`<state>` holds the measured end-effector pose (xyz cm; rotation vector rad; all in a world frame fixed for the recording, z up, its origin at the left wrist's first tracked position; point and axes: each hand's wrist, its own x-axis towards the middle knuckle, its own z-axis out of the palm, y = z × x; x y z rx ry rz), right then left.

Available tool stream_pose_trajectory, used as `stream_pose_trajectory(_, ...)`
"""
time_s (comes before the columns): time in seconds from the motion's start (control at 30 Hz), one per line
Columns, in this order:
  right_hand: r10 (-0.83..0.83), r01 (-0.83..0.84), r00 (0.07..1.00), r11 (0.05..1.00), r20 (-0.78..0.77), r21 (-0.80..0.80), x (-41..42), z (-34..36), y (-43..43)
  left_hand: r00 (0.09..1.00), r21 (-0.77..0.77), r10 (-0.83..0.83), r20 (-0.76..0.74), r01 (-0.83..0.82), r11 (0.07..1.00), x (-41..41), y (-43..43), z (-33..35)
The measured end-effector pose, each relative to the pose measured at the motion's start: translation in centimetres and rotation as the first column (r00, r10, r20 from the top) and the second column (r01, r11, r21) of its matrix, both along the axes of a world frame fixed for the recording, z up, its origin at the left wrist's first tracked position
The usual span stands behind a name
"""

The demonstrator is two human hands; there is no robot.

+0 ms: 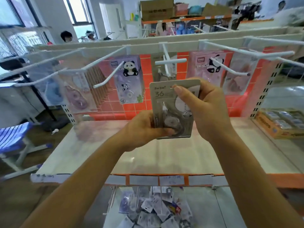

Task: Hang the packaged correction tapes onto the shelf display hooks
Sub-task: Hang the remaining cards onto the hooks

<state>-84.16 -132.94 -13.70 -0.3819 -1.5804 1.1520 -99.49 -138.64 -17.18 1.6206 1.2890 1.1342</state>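
Beneath centre hook (166, 62), packet (162, 99) (top edge near)

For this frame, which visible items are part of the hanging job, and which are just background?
Job: grey correction tape pack, left hand, right hand, centre hook, loose packs below.
Background: orange box, blue chair, cardboard box.

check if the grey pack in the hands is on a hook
Not yet: left hand and right hand hold the grey pack below the centre hook, its top clear of it.
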Motion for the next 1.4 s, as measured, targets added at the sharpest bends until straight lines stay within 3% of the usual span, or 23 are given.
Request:
stream_pose_trajectory(0.37, -0.048, 0.049, 0.999, 0.997, -0.006, 0.065, -1.0, 1.5, 0.7, 0.998, 0.035, -0.040, 0.051, 0.039, 0.999, -0.9, 1.3, 0.9)
stream_pose_trajectory(0.97, 0.031, -0.030, 1.000, 0.993, -0.002, 0.112, -1.1, 0.6, 2.3, 0.982, 0.121, -0.048, -0.181, 0.071, 0.990, -2.3, 2.2, 1.2)
stream_pose_trajectory(1.4, 0.003, -0.005, 0.999, 0.999, 0.041, 0.043, -1.5, 0.7, 2.0, 0.992, 0.064, -0.117, -0.054, 0.120, 0.991, -2.1, 1.7, 0.7)
